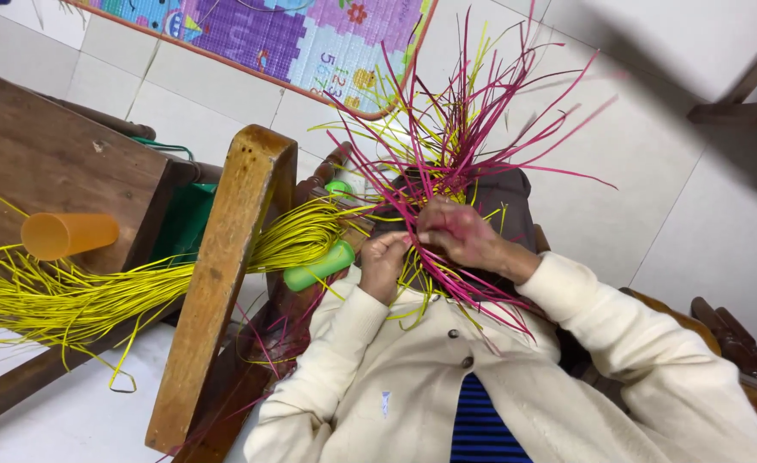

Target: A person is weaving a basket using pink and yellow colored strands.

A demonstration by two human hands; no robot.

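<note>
Strands (473, 111) fan far from both hands: left hand (384, 264) and right hand (457, 233) pinch their near ends, touching.

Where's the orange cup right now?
In the head view, the orange cup lies on its side at the left, on the wooden bench, just above the loose bundle of yellow strips and left of the slanted wooden post.

Open tiled floor (653, 197) to the right gives free room; wooden chair back (224, 283) w/ yellow strand bundle (95, 296) blocks left, pink strands (481, 111) fan ahead.
</note>
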